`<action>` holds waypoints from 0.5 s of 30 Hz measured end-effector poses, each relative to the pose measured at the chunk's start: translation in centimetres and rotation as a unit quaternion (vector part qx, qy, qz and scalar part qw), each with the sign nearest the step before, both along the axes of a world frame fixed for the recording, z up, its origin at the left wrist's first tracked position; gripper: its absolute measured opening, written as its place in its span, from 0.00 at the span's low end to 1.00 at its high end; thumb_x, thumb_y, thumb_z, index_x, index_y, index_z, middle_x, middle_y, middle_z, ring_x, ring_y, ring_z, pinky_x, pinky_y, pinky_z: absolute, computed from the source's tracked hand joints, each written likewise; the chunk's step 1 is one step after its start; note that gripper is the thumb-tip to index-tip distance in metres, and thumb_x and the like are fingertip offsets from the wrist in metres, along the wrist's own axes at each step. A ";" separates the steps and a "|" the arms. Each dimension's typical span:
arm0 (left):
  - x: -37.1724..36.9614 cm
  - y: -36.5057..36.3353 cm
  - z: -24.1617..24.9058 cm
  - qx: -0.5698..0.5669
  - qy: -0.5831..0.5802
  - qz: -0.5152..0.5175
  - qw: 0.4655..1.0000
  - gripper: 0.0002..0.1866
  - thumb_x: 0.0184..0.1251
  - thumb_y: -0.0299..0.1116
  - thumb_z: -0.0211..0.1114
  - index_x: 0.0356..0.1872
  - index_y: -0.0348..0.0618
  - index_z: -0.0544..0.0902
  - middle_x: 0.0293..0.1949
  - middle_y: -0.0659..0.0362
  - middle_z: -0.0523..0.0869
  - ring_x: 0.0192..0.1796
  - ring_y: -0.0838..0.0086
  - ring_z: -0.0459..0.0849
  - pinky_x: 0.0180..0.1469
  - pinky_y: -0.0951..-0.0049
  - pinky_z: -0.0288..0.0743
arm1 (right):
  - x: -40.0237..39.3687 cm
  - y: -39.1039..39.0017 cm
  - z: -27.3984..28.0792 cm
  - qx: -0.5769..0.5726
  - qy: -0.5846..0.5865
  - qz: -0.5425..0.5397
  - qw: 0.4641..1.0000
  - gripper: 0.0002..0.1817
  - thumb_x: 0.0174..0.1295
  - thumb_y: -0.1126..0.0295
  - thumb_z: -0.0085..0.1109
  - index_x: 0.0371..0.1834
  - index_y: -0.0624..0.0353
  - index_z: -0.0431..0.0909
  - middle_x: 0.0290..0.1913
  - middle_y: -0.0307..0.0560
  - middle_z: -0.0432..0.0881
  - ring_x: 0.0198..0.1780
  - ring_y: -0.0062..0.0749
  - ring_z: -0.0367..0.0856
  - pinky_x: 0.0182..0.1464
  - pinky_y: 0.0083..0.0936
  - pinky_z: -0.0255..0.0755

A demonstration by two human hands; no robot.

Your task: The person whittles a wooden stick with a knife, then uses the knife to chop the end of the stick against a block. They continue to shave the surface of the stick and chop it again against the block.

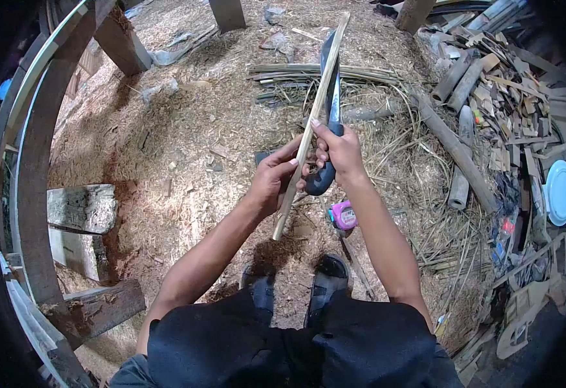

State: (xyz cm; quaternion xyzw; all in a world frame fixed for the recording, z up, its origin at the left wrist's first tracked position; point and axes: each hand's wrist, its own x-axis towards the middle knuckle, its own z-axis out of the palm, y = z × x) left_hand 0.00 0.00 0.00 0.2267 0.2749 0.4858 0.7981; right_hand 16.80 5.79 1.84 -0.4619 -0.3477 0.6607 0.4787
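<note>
Gripping a stick (pixel 309 123), the left hand (pixel 273 178) is curled closed around its lower part, with the stick running up toward one o'clock and its bottom end poking out below the fist. The right hand (pixel 341 152) is wrapped tight round the dark handle of a knife (pixel 331 84), whose long blade lies along the stick, touching it, pointing toward twelve. Both hands meet mid-frame above a floor of sawdust (pixel 186 129). A pink tape (pixel 343 215) lies just below the right wrist. Split strips (pixel 309 72) lie at twelve, bamboo tubes (pixel 454 149) at three, a white plate (pixel 560 192) beyond them, wooden blocks (pixel 81 208) at nine.
</note>
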 end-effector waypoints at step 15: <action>-0.1 -0.3 0.3 -0.039 -0.052 -0.021 0.998 0.32 0.71 0.22 0.54 0.76 0.35 0.61 0.52 0.51 0.80 0.39 0.73 0.79 0.25 0.82 0.71 | 1.2 0.5 -0.3 -0.060 0.112 -0.048 0.991 0.13 0.66 0.62 0.69 0.33 0.55 0.75 0.20 0.32 0.68 0.16 0.18 0.67 0.19 0.21 0.63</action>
